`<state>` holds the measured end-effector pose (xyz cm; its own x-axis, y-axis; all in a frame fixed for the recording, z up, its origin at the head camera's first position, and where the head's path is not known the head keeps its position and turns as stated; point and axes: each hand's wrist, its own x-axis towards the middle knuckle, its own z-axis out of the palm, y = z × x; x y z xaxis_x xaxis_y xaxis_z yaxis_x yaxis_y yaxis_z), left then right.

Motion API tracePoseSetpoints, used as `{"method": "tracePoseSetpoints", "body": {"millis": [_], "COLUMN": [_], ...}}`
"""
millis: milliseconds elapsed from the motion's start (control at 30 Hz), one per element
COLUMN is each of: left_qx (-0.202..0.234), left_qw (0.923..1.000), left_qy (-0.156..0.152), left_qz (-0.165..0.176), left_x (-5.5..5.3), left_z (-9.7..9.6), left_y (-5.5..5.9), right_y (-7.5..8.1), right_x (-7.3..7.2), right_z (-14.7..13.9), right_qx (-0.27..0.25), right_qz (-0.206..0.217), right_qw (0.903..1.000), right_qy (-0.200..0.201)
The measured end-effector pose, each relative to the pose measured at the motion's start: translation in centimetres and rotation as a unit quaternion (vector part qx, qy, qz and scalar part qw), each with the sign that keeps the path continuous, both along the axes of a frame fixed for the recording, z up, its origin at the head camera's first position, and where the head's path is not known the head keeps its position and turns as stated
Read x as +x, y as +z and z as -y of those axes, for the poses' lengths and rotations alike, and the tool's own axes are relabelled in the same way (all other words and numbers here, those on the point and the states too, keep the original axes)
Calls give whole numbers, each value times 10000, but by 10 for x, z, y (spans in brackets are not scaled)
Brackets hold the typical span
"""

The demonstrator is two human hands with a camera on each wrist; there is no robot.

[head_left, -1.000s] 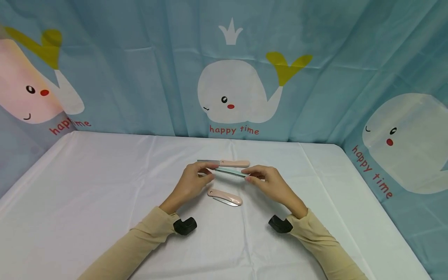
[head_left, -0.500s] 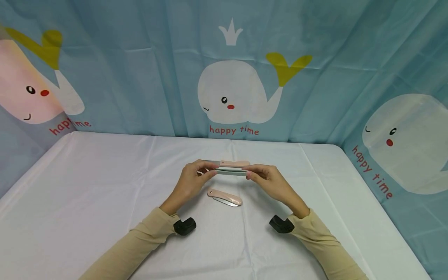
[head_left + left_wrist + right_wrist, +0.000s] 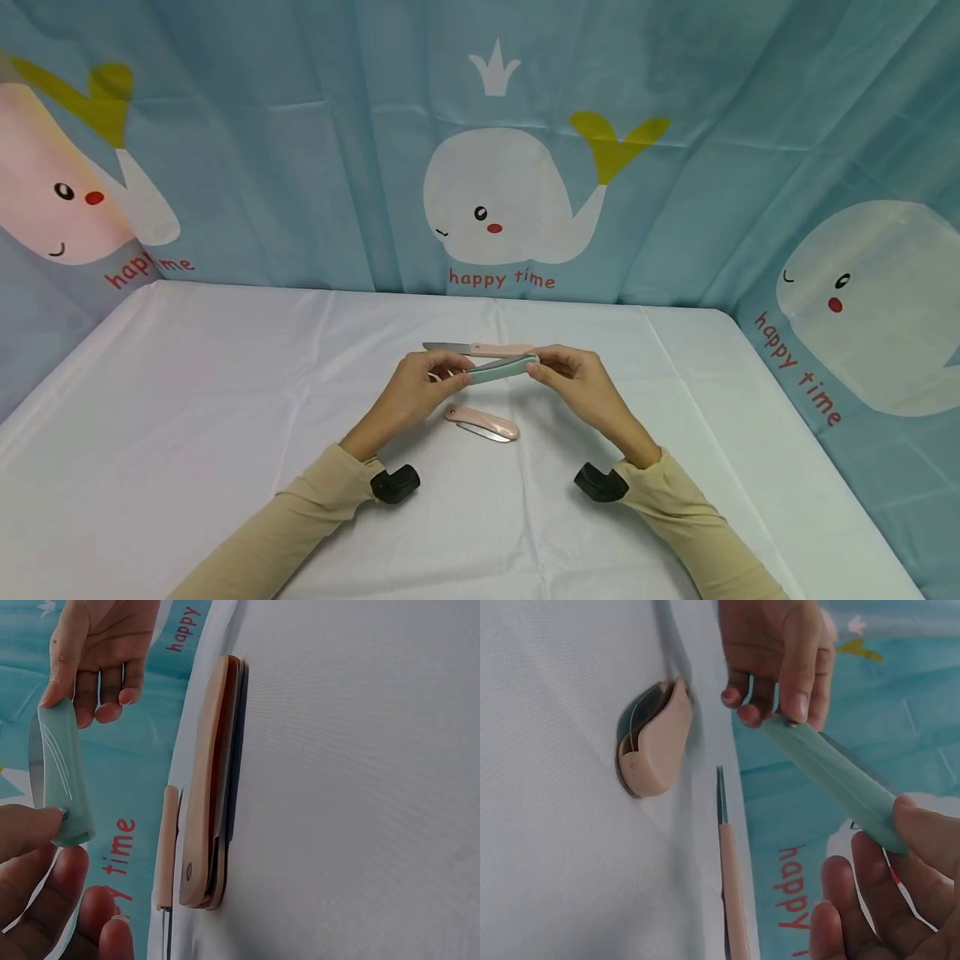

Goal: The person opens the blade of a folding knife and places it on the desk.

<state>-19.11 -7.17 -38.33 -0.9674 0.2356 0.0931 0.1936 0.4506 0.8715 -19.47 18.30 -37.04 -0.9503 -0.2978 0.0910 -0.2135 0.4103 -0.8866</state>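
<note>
A mint-green folding knife (image 3: 501, 370) is held above the table, its blade lying along the handle and partly showing. My left hand (image 3: 414, 390) pinches the pivot end between thumb and fingers, while my right hand (image 3: 583, 390) pinches the opposite end. Below them on the cloth lies a pink folding knife (image 3: 486, 421), its blade (image 3: 483, 432) folded beside the handle. A second pink knife (image 3: 501, 351) rests just behind the hands with its blade (image 3: 447, 347) straight out to the left. In the left wrist view the green handle (image 3: 64, 765) shows thin white lines and a rivet.
A white cloth (image 3: 187, 417) with creases covers the table. Behind it and at both sides hangs a blue curtain (image 3: 300, 183) printed with whales. Each sleeve cuff bears a black wrist camera, one on the left (image 3: 396, 484) and one on the right (image 3: 601, 482).
The green knife has turned in the hands: its broad handle side now faces the head camera, and its right end has risen. Both pink knives have stayed put.
</note>
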Motion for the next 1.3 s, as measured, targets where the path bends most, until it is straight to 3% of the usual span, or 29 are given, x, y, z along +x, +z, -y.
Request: {"method": "tracePoseSetpoints", "body": {"millis": [300, 967, 1300], "left_qx": [-15, 152, 363], "left_qw": [9998, 9974, 9946], "left_qy": [-161, -683, -967], "left_qz": [77, -153, 132], "left_x": [1, 8, 8], "left_z": [0, -5, -6], "left_y": [2, 8, 6], "right_y": [2, 6, 8], "right_x": [1, 9, 12], "right_z": [2, 13, 17], "right_qx": [-241, -193, -140], "right_qz": [82, 251, 138], "right_qw": [9996, 9980, 9979], "right_qy": [105, 551, 624]}}
